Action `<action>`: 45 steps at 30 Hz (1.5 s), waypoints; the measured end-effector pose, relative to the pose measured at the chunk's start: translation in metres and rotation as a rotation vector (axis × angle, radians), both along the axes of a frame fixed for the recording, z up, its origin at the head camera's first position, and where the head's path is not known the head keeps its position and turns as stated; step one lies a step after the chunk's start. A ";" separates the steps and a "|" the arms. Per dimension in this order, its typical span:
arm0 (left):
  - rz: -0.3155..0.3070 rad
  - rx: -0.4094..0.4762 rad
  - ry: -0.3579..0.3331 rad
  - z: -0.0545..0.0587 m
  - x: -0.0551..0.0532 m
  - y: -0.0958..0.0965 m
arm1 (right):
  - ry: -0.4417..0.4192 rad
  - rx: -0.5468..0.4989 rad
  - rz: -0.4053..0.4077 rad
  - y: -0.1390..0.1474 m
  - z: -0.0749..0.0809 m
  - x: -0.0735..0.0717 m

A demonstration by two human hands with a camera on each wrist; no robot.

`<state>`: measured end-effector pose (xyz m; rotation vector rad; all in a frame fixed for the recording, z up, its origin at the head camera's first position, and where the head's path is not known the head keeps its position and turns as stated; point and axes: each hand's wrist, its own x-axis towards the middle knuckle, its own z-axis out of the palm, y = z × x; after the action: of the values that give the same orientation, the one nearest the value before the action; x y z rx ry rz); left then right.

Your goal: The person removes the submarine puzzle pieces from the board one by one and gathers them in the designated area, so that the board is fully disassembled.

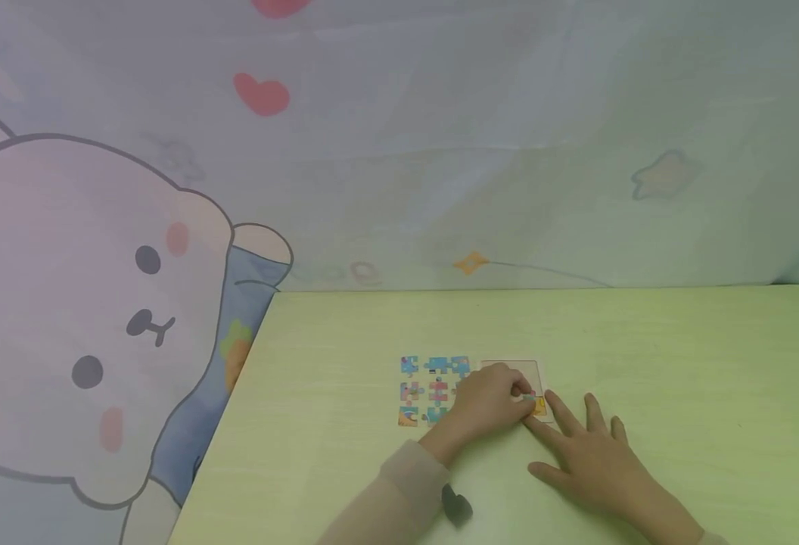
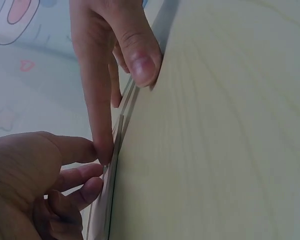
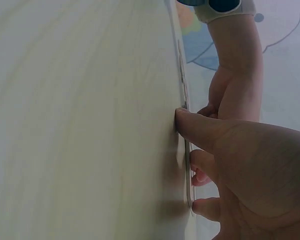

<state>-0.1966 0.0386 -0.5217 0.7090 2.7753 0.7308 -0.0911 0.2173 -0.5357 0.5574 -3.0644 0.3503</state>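
Observation:
In the head view my left hand (image 1: 491, 397) reaches over the puzzle board (image 1: 511, 369), its thumb and forefinger pinching a small puzzle piece at the lower right corner. The piece (image 1: 540, 406) shows yellow and orange, partly hidden by the fingertips. My right hand (image 1: 593, 462) lies with fingers spread, its forefinger and middle fingertips at the board's lower and right edges. From the left wrist view, the left hand (image 2: 30, 170) and the right hand (image 2: 100, 65) meet at the board's thin edge. The right wrist view shows the right hand (image 3: 260, 160) low along that edge.
Left of the board, several loose jigsaw pieces (image 1: 408, 392) lie in rows, some hidden behind the left hand. They rest on a pale wooden table (image 1: 679, 363). A printed curtain (image 1: 440, 151) hangs behind it. A dark heart-shaped thing (image 1: 456, 506) shows beside the left sleeve.

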 end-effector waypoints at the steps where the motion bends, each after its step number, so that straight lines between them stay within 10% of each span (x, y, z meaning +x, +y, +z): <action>1: 0.006 0.000 -0.005 0.000 0.000 0.001 | -0.001 0.001 -0.001 0.000 0.000 0.000; 23: 0.018 0.020 0.011 0.002 0.005 0.002 | 0.010 0.017 -0.002 0.000 -0.002 -0.002; 45: 0.033 0.219 0.067 0.005 0.008 -0.015 | 0.034 0.021 0.005 0.000 -0.004 -0.001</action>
<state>-0.1890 0.0241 -0.5171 0.7404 2.7999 1.0490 -0.0921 0.2170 -0.5392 0.5657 -3.0379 0.3057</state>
